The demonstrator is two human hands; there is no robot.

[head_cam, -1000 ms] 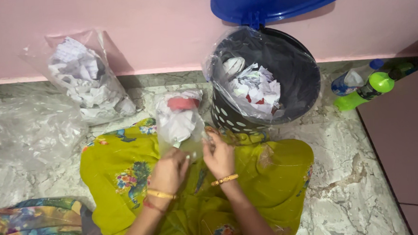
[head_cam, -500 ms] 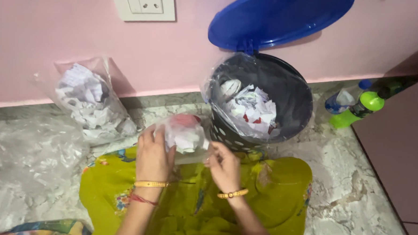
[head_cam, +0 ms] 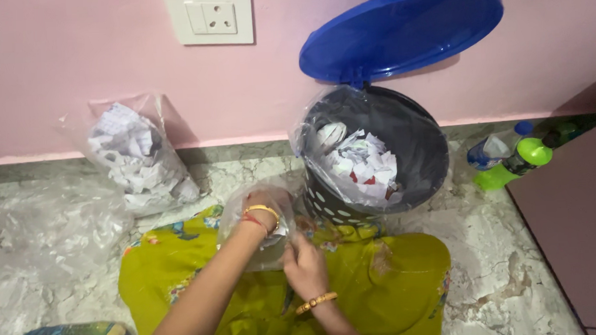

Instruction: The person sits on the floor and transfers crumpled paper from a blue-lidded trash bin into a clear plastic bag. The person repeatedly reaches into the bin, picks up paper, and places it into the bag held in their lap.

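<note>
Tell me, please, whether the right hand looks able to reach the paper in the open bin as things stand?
Probably yes: the blue lid is up, the bin stands open just beyond the right hand, though it grips the clear bag.

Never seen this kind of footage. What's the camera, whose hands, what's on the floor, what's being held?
There is no machine here: one camera worn on a person's head looks down at their own two bare hands. The left hand is pushed inside a small clear plastic bag of crumpled paper; the right hand grips the bag's lower edge. Just beyond stands a black bin with a clear liner, paper scraps inside, and its blue lid up. On the marble floor are another filled bag by the wall and two bottles at right.
</note>
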